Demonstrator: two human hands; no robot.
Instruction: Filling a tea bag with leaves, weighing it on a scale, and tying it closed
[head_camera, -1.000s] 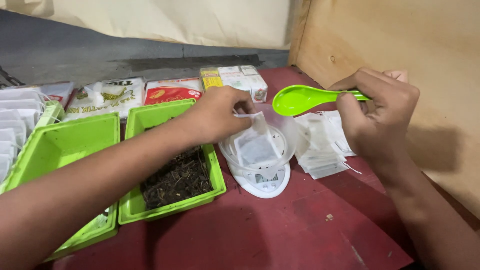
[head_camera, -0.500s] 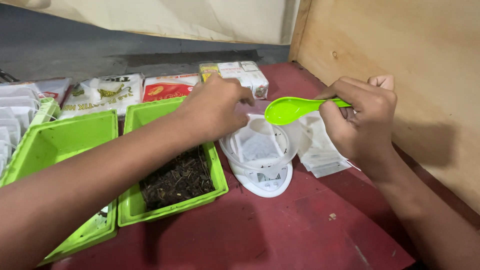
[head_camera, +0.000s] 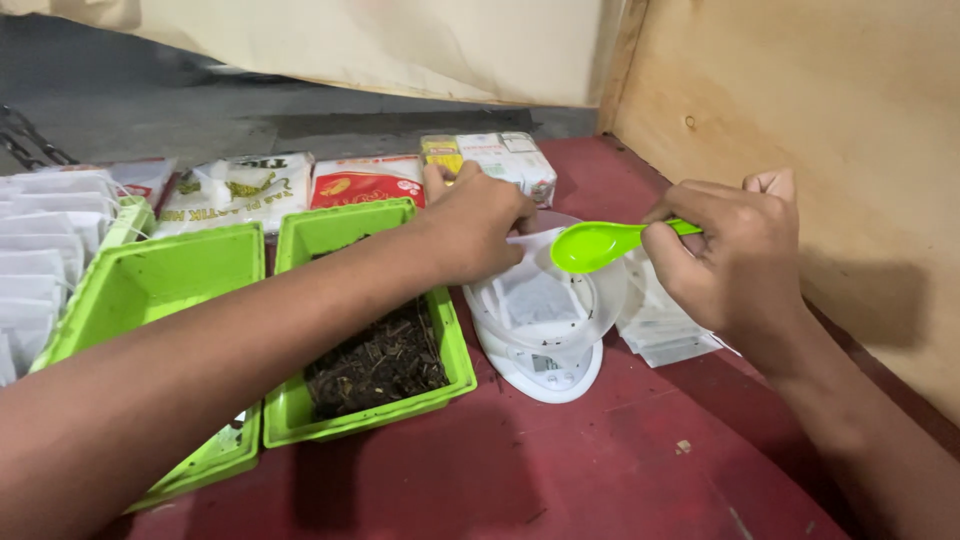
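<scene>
My right hand (head_camera: 735, 265) grips the handle of a bright green plastic spoon (head_camera: 596, 244), whose empty bowl hangs over a clear bowl (head_camera: 590, 310) on a small white scale (head_camera: 545, 372). Inside that bowl lies a white filter bag (head_camera: 535, 295). My left hand (head_camera: 475, 225) reaches across a green tray (head_camera: 300, 235) and pinches the top edge of the bag. Dark loose tea leaves (head_camera: 375, 362) fill the near end of that tray.
A second green tray (head_camera: 150, 285) sits to the left, beside rows of white filter bags (head_camera: 45, 245). Printed packets (head_camera: 365, 182) lie at the back. A stack of flat white bags (head_camera: 665, 325) rests under my right hand. A wooden wall (head_camera: 820, 110) stands on the right.
The right hand has brought the spoon left and lower, from beside the bowl to over it. The left hand stays on the bag's edge.
</scene>
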